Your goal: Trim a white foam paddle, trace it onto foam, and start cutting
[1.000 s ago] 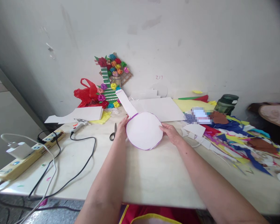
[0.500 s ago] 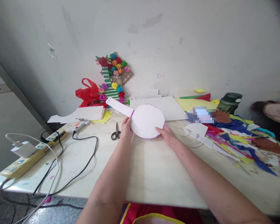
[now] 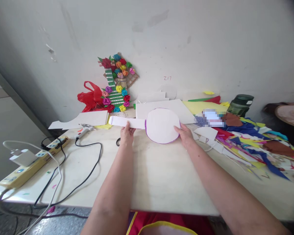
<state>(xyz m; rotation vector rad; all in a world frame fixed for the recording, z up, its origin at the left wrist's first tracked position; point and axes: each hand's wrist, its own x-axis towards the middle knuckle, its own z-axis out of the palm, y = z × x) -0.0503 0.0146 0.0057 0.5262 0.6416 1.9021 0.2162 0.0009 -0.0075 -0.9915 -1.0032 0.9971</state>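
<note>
A white paddle-shaped cutout (image 3: 163,126) with a purple outline is held above the table, its round part to the right and its long strip pointing left, nearly level. My left hand (image 3: 127,132) pinches the strip near its middle, thumb on top. At the lower right edge of the round part, my right hand (image 3: 185,133) grips it with the thumb on its face. Partly hidden behind my left hand are black scissors (image 3: 118,141), with just a handle loop showing.
At left lie a power strip (image 3: 34,163), cables and a glue gun (image 3: 84,130). Paper flower decorations (image 3: 116,94) and a red bag (image 3: 90,98) stand by the wall. Coloured scraps (image 3: 264,147), a blurred phone-like object (image 3: 213,118) and a green bottle (image 3: 240,105) are at right.
The cutout has turned so its strip lies nearly level, and its round part moved right. My left hand shifted from the joint onto the strip, and my right hand moved right, still gripping the edge.
</note>
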